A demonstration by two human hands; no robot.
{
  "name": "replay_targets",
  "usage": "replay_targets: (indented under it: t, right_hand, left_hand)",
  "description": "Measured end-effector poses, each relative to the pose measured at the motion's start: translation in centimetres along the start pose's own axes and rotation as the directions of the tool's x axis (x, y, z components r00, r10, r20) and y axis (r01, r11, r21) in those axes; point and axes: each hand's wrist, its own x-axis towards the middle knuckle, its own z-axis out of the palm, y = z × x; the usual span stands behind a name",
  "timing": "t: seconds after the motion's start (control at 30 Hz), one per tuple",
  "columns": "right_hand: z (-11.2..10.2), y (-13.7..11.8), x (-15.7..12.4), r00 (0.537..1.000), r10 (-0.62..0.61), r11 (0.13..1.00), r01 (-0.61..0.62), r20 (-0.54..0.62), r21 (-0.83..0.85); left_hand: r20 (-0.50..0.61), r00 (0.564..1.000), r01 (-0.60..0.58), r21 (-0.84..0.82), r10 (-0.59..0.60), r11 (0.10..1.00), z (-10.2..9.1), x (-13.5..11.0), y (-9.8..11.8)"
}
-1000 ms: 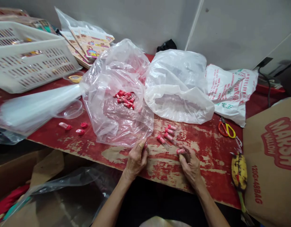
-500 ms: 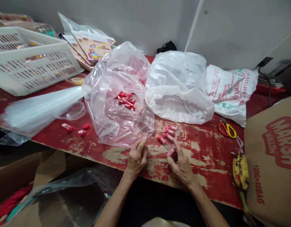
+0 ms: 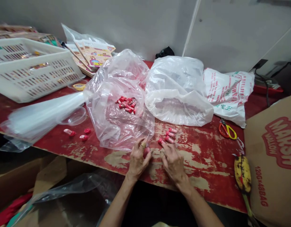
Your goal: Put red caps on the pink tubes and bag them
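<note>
My left hand (image 3: 138, 157) is closed at the near edge of the worn red table (image 3: 206, 157), with a small pink-red piece (image 3: 146, 151) held in its fingers. My right hand (image 3: 172, 160) lies beside it, fingers curled down near the row of small clear tubes with red caps (image 3: 168, 136); what it holds, if anything, is hidden. Just beyond my left hand sits an open clear plastic bag (image 3: 117, 104) with a heap of red caps (image 3: 126, 104) inside.
A white slotted basket (image 3: 29, 66) and printed cards (image 3: 93, 55) stand at the back left. A white plastic bag (image 3: 178, 91), a printed bag (image 3: 228, 94), scissors (image 3: 227, 130), a banana (image 3: 242, 173) and a cardboard box (image 3: 273, 157) lie to the right. Loose red pieces (image 3: 76, 135) lie left.
My right hand has moved left from beside the tubes towards my left hand, and the two now nearly meet. The view has tilted slightly downward.
</note>
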Motion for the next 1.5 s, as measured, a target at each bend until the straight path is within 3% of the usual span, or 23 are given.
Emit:
replay_targets:
  t: [0.17,0.3,0.47,0.57,0.67,0.77,0.9,1.03,1.13,1.27,1.4,1.5]
  right_hand:
    - [0.2,1.6,0.9,0.996,0.092,0.974,-0.093,-0.011,-0.206]
    - [0.1,1.4,0.1,0.997,0.072,0.993,-0.071,0.001,-0.097]
    - [-4.0,2.6,-2.1,0.985,0.17,0.964,-0.166,0.0,0.206]
    - [-7.1,4.1,-3.1,0.967,0.246,0.959,-0.232,-0.067,0.161]
    - [-8.7,5.2,-3.6,0.973,0.177,0.984,-0.181,-0.151,-0.009]
    - [-7.8,5.9,-3.6,0.983,0.069,0.965,-0.109,-0.168,-0.239]
    - [-5.4,6.5,-3.1,0.996,0.051,0.908,-0.076,-0.072,-0.411]
    - [-4.6,6.7,-3.0,0.989,0.05,0.908,-0.104,-0.141,-0.405]
    - [-4.6,6.6,-3.1,0.993,0.055,0.914,-0.092,-0.103,-0.395]
    - [-4.5,6.4,-3.3,0.983,0.041,0.93,-0.103,-0.179,-0.352]
    - [-4.3,6.4,-3.4,0.989,0.063,0.932,-0.105,-0.131,-0.347]
    - [-4.2,6.3,-3.3,0.982,0.075,0.925,-0.133,-0.173,-0.355]
  left_hand:
    - [-0.013,1.0,0.024,0.064,-0.024,0.998,0.4,0.0,0.2]
    - [-0.049,0.999,0.005,0.123,0.001,0.992,0.4,-0.1,0.3]
    - [0.023,0.998,-0.062,0.206,0.058,0.977,0.5,-0.4,0.0]
    - [0.032,0.998,-0.068,0.237,0.063,0.969,0.7,-0.4,-0.1]
    - [0.037,0.997,-0.078,0.249,0.071,0.965,0.7,-0.3,-0.1]
    - [0.032,0.996,-0.088,0.262,0.083,0.961,0.7,-0.3,-0.1]
    - [0.024,0.996,-0.086,0.279,0.083,0.957,0.7,-0.4,-0.2]
    - [0.033,0.996,-0.088,0.263,0.082,0.961,0.7,-0.4,-0.1]
    - [0.02,0.996,-0.085,0.239,0.082,0.967,0.6,-0.4,-0.2]
    - [0.015,0.995,-0.1,0.193,0.099,0.976,0.6,-0.5,-0.3]
    - [0.004,0.996,-0.092,0.187,0.093,0.978,0.5,-0.4,-0.2]
    - [-0.002,0.997,-0.073,0.196,0.075,0.978,0.5,-0.4,0.0]
